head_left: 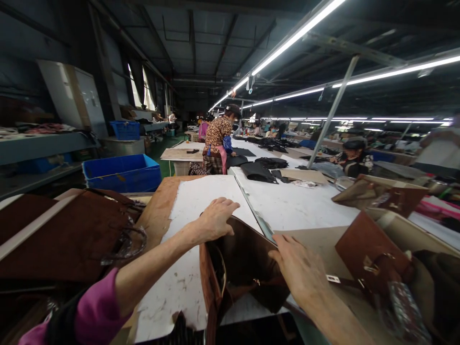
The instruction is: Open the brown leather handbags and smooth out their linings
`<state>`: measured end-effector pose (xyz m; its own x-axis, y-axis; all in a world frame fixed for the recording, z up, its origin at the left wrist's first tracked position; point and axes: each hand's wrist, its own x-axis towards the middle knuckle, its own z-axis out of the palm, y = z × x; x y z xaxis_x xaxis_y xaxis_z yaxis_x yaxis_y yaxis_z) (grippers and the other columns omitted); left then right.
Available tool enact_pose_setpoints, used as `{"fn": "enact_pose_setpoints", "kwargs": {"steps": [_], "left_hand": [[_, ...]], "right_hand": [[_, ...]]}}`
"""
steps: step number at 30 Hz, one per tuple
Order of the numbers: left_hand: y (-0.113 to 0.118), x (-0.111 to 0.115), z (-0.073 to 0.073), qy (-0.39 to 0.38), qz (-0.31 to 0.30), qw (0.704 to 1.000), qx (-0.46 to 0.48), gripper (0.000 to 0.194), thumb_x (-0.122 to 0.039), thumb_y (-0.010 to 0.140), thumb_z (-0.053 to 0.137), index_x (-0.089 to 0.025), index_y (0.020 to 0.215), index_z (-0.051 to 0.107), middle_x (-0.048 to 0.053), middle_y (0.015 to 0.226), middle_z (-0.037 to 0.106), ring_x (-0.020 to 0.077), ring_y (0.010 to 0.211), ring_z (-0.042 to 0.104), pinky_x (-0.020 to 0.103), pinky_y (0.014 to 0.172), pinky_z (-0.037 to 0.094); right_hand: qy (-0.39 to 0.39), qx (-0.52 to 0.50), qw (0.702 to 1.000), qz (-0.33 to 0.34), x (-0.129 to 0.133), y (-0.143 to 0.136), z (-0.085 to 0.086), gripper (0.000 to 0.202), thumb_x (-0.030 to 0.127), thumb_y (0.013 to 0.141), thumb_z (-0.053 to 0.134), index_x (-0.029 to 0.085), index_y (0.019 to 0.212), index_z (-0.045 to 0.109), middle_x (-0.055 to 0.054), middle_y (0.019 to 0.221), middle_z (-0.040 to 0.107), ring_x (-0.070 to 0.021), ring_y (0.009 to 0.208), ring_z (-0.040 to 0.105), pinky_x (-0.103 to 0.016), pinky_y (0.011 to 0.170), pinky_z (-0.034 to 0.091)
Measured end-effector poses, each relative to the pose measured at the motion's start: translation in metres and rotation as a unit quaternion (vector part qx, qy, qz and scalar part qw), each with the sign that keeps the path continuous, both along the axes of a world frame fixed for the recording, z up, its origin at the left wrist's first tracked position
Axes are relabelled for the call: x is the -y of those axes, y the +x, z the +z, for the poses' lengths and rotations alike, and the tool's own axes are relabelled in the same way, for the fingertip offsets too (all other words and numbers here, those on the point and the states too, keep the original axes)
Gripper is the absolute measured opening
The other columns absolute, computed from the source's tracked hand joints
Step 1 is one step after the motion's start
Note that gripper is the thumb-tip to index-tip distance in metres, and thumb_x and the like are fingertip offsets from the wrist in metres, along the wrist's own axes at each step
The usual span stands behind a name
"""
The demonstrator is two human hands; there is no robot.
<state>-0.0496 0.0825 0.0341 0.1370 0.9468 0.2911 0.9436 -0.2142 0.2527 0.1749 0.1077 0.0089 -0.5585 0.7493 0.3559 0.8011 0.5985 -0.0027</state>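
Note:
A brown bag stands open in front of me on the white-covered table, its dark inside facing up. My left hand rests over the bag's far left top edge, fingers pointing right and slightly apart, the thumb at the rim. At the bag's right top edge is my right hand, with its fingertips against the rim and the thumb on the near side. Both hands touch the bag's upper edge from above. A small metal piece shows on the bag's inner part.
Brown bags are piled at the left, beside a blue bin. At the right lie more brown bags with plastic-wrapped handles. Black pieces lie farther along the table. A person stands beyond the table; another sits at the right.

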Motion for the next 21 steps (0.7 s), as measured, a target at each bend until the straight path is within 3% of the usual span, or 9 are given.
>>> {"fn": "enact_pose_setpoints", "kwargs": {"steps": [3, 6, 11, 15, 21], "left_hand": [[-0.018, 0.014, -0.005, -0.031, 0.117, 0.993, 0.000, 0.074, -0.028, 0.051, 0.072, -0.016, 0.118, 0.044, 0.010, 0.111, 0.053, 0.0286, 0.104, 0.044, 0.035, 0.086, 0.036], [-0.033, 0.016, -0.013, -0.084, 0.166, 0.980, 0.068, 0.070, -0.026, 0.053, 0.069, -0.017, 0.118, 0.043, 0.009, 0.104, 0.057, 0.0253, 0.093, 0.052, 0.030, 0.074, 0.041], [-0.042, 0.007, -0.016, -0.068, 0.105, 0.984, 0.125, 0.050, -0.006, 0.054, 0.049, -0.017, 0.102, 0.055, 0.003, 0.090, 0.062, 0.0173, 0.080, 0.055, 0.022, 0.062, 0.040], [-0.052, 0.006, -0.014, -0.106, 0.033, 0.979, 0.172, 0.044, -0.002, 0.051, 0.037, -0.014, 0.085, 0.062, 0.000, 0.073, 0.062, 0.0136, 0.070, 0.055, 0.019, 0.059, 0.040], [-0.061, 0.013, -0.021, -0.111, -0.017, 0.968, 0.223, 0.051, -0.001, 0.050, 0.035, -0.016, 0.094, 0.059, -0.002, 0.080, 0.062, 0.0130, 0.073, 0.055, 0.018, 0.061, 0.040]], "right_hand": [[-0.027, 0.020, 0.999, -0.009, -0.001, -0.021, 0.006, 0.003, 0.020, 0.073, 0.057, 0.021, 0.074, 0.054, -0.005, 0.075, 0.061, -0.0241, 0.075, 0.056, -0.031, 0.056, 0.030], [-0.036, 0.023, 0.999, -0.006, -0.003, -0.040, 0.007, 0.003, 0.021, 0.074, 0.056, 0.020, 0.076, 0.054, -0.007, 0.076, 0.062, -0.0239, 0.076, 0.057, -0.030, 0.055, 0.031], [-0.053, 0.042, 0.998, -0.008, -0.008, -0.062, 0.006, 0.008, 0.027, 0.079, 0.050, 0.020, 0.080, 0.054, -0.006, 0.076, 0.063, -0.0213, 0.071, 0.060, -0.028, 0.054, 0.032], [-0.068, 0.064, 0.996, -0.009, -0.017, -0.061, 0.009, 0.014, 0.034, 0.082, 0.045, 0.023, 0.083, 0.055, -0.002, 0.072, 0.063, -0.0209, 0.070, 0.060, -0.026, 0.053, 0.030], [-0.076, 0.053, 0.996, -0.006, -0.032, -0.053, 0.004, 0.017, 0.038, 0.082, 0.044, 0.025, 0.079, 0.055, -0.001, 0.071, 0.062, -0.0199, 0.070, 0.058, -0.026, 0.053, 0.028]]}}
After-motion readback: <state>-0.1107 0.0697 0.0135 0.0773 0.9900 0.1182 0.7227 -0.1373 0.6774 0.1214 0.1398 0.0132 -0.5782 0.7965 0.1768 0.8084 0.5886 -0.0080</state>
